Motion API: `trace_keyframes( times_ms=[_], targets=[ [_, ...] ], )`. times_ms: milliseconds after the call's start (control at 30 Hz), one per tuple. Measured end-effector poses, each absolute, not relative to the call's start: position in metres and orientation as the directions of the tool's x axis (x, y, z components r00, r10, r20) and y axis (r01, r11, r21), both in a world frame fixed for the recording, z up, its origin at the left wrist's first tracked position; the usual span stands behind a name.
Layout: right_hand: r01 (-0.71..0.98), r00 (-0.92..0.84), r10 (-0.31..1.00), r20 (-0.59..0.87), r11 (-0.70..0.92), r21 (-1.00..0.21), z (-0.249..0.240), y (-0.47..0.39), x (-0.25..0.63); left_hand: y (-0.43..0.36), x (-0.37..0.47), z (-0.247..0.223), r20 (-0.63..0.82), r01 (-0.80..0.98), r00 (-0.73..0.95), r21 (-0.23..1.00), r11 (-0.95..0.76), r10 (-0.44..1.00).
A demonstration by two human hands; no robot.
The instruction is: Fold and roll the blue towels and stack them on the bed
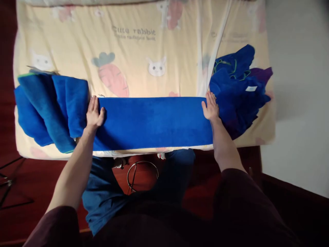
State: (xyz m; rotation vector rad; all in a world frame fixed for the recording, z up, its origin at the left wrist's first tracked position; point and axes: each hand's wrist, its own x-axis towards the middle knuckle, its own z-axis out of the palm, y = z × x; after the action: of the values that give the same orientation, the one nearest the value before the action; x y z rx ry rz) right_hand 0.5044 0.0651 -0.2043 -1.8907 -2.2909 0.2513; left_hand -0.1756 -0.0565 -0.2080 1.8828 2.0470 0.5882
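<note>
A long blue towel (154, 121) lies flat across the near side of the bed, folded or cut to a narrow strip. My left hand (94, 113) rests open on its left end, palm down. At the other end my right hand (211, 106) also lies flat, fingers stretched out. Left of my left hand sits a stack of folded blue towels (58, 108), with green edging on one. Beside my right hand is a crumpled heap of blue cloths (238, 99), showing green edging, a white label and a purple piece.
The bed's yellow sheet (138, 65) carries carrot and rabbit prints and some creases. A pale wall (300, 96) stands close on the right. Below the near edge are a round metal stool frame (143, 163) and my legs; dark stand legs (9, 181) show at the left.
</note>
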Motion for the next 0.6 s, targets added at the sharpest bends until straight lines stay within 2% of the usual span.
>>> trace_keyframes(
  times_ms=[133,400,533,600],
  targets=[
    [0.960,-0.185,0.983,0.018,0.185,-0.209,-0.209,0.067,0.507,-0.053,-0.184,-0.206,0.056,0.865,0.006,0.501,-0.033,0.998],
    [0.978,-0.083,0.988,0.127,0.106,-0.181,-0.203,0.054,0.501,-0.051,-0.182,-0.212,0.068,0.883,0.020,0.467,-0.050,0.997],
    [0.995,-0.013,0.980,0.201,0.033,-0.094,-0.211,0.054,0.506,-0.049,-0.187,-0.220,0.079,0.889,0.031,0.454,-0.063,0.996],
    [0.997,-0.067,0.967,0.247,0.071,-0.008,-0.216,0.056,0.511,-0.049,-0.187,-0.220,0.087,0.889,0.023,0.454,-0.061,0.996]
  ],
)
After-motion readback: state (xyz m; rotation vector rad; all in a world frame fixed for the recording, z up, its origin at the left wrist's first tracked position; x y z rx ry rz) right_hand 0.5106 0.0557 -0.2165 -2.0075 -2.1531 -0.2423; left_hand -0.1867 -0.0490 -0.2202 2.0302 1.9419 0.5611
